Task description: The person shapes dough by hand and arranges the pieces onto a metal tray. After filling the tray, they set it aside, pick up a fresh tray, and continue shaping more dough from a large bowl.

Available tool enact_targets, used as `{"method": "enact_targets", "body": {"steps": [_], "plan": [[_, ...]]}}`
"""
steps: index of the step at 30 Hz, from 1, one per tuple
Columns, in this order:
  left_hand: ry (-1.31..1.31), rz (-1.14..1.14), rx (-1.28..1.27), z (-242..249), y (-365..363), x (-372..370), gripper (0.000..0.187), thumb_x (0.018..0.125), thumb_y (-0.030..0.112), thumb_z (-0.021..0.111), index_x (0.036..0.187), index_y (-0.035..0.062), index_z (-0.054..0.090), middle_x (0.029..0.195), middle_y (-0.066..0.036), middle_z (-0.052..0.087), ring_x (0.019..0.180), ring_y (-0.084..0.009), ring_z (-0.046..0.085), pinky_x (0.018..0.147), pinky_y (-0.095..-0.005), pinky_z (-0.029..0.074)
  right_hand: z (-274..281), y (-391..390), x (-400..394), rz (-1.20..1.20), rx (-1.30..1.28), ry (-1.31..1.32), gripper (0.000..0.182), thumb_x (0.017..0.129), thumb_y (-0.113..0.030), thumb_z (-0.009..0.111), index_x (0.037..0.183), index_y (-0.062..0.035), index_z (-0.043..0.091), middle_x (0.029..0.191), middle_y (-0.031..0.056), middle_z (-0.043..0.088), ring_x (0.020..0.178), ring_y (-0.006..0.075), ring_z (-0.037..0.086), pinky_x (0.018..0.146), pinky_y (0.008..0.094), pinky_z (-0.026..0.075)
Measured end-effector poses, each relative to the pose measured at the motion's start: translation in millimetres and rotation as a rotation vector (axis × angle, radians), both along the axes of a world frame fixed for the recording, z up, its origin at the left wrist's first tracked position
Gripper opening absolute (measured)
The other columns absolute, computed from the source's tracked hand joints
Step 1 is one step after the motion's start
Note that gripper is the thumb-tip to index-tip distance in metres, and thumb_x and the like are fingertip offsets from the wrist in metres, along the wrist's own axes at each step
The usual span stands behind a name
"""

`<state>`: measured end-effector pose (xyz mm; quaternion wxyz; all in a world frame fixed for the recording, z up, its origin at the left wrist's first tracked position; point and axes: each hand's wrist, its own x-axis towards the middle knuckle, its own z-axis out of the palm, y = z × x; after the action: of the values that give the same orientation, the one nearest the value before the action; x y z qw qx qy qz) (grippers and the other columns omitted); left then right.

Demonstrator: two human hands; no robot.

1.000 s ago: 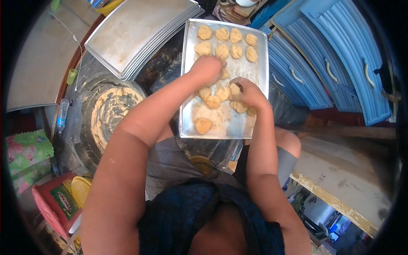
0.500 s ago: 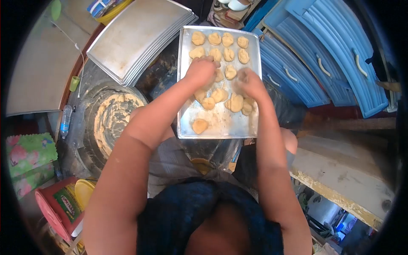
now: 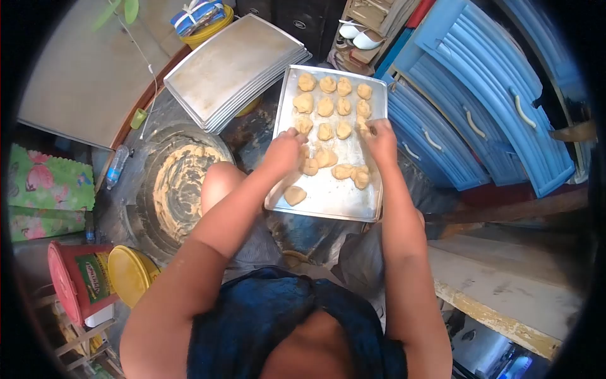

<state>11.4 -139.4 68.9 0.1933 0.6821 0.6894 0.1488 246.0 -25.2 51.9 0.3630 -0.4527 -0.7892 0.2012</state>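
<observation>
A metal baking tray (image 3: 338, 201) holds several pale lumps of dough (image 3: 326, 107). Toward its far end they sit in rows; nearer my body several are bunched together, and one lone dough lump (image 3: 294, 195) lies at the near left. Over the tray's left side, my left hand (image 3: 284, 153) has its fingers curled down at a dough lump (image 3: 305, 151), partly hiding it. At the right edge, my right hand (image 3: 382, 142) pinches a dough lump (image 3: 363, 124) at the end of the third row.
A wide basin (image 3: 142, 215) smeared with dough stands left of my knee. Stacked metal trays (image 3: 233, 66) lie at the upper left. Blue drawers (image 3: 435, 120) flank the right, above a wooden bench (image 3: 505, 278). Red (image 3: 66, 278) and yellow buckets (image 3: 126, 275) stand at lower left.
My left hand has drawn back toward me and left, uncovering dough lumps in the third row. My right hand has moved slightly away from me along the right edge. The view has shifted.
</observation>
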Motion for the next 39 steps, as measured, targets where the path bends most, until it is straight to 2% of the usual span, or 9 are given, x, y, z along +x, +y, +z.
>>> {"method": "enact_targets", "body": {"steps": [2, 6, 16, 19, 21, 29, 32, 34, 39], "plan": [[-0.047, 0.031, 0.027, -3.1, 10.9, -6.2, 0.033, 0.071, 0.014, 0.063, 0.102, 0.0065, 0.059, 0.105, -0.013, 0.053, 0.102, -0.0316, 0.05, 0.087, -0.0386, 0.043, -11.8, 1.1, -11.3, -0.089, -0.209, -0.329, 0.022, 0.071, -0.012, 0.065, 0.091, -0.0043, 0.059, 0.095, 0.0147, 0.054, 0.088, 0.0329, 0.054, 0.078, 0.0422, 0.044], [-0.036, -0.05, -0.163, -9.1, 19.6, -9.1, 0.039, 0.067, 0.019, 0.066, 0.103, 0.0058, 0.06, 0.104, -0.015, 0.054, 0.099, -0.0319, 0.053, 0.087, -0.0384, 0.043, -6.9, -9.6, -26.4, -0.136, 0.015, -0.398, 0.023, 0.07, -0.016, 0.067, 0.09, -0.0055, 0.06, 0.105, 0.009, 0.052, 0.099, 0.0289, 0.049, 0.084, 0.0383, 0.042], [-0.121, -0.086, -0.207, -23.4, 36.0, -23.9, 0.03, 0.066, 0.012, 0.068, 0.093, 0.0004, 0.061, 0.096, -0.02, 0.057, 0.09, -0.0336, 0.057, 0.079, -0.0369, 0.045, 2.0, -2.7, -15.5, -0.245, -0.23, -0.377, 0.031, 0.069, -0.013, 0.066, 0.098, -0.0082, 0.056, 0.098, 0.0137, 0.055, 0.092, 0.0328, 0.055, 0.08, 0.0417, 0.044], [-0.156, -0.049, -0.126, -25.6, 35.5, -20.0, 0.027, 0.066, 0.012, 0.067, 0.089, 0.0004, 0.06, 0.093, -0.019, 0.057, 0.089, -0.0337, 0.057, 0.078, -0.0373, 0.045, 13.0, -19.9, -30.3, -0.174, -0.057, -0.506, 0.034, 0.069, -0.014, 0.066, 0.101, -0.0086, 0.056, 0.098, 0.0147, 0.055, 0.094, 0.0335, 0.055, 0.08, 0.0411, 0.045], [-0.173, -0.023, -0.071, -25.7, 35.6, -17.1, 0.026, 0.067, 0.012, 0.067, 0.088, 0.0006, 0.059, 0.093, -0.019, 0.056, 0.089, -0.0337, 0.056, 0.078, -0.0375, 0.045, 9.2, -37.2, -41.0, 0.265, -0.417, -0.287, 0.033, 0.069, -0.011, 0.064, 0.101, -0.0111, 0.057, 0.099, 0.0152, 0.054, 0.095, 0.033, 0.054, 0.082, 0.0385, 0.045], [-0.091, -0.027, -0.175, -14.3, 32.1, -12.0, 0.028, 0.069, 0.013, 0.066, 0.092, 0.0016, 0.057, 0.095, -0.019, 0.056, 0.09, -0.0337, 0.056, 0.078, -0.038, 0.045, -16.8, -43.0, -44.2, 0.364, -0.213, -0.285, 0.033, 0.07, 0.006, 0.049, 0.097, -0.0107, 0.06, 0.106, 0.0136, 0.055, 0.095, 0.0317, 0.054, 0.083, 0.0364, 0.044], [-0.071, -0.015, -0.163, -21.2, 33.5, -13.3, 0.029, 0.07, 0.014, 0.066, 0.094, 0.0023, 0.057, 0.096, -0.019, 0.057, 0.091, -0.0341, 0.056, 0.078, -0.0375, 0.045, -4.4, -44.6, -41.8, 0.239, -0.356, -0.157, 0.028, 0.07, -0.001, 0.055, 0.096, -0.0092, 0.06, 0.103, 0.0141, 0.056, 0.096, 0.0307, 0.055, 0.081, 0.0361, 0.044], [-0.03, 0.002, -0.26, -13.6, 33.9, -12.8, 0.03, 0.072, 0.018, 0.065, 0.096, 0.0031, 0.057, 0.096, -0.018, 0.058, 0.092, -0.0341, 0.056, 0.079, -0.0374, 0.046, 8.1, -43.5, -33.6, 0.288, -0.431, -0.428, 0.032, 0.07, -0.013, 0.061, 0.101, -0.008, 0.059, 0.103, 0.0146, 0.058, 0.098, 0.0308, 0.055, 0.082, 0.0374, 0.043], [0.054, -0.058, -0.167, -10.2, 32.9, -4.8, 0.032, 0.069, 0.022, 0.064, 0.095, 0.0041, 0.059, 0.095, -0.015, 0.059, 0.093, -0.033, 0.055, 0.079, -0.0386, 0.045, 13.0, -60.6, -36.1, 0.267, -0.381, -0.492, 0.046, 0.068, -0.025, 0.068, 0.109, -0.0081, 0.054, 0.106, 0.0153, 0.059, 0.099, 0.0313, 0.054, 0.087, 0.0404, 0.039]]}}
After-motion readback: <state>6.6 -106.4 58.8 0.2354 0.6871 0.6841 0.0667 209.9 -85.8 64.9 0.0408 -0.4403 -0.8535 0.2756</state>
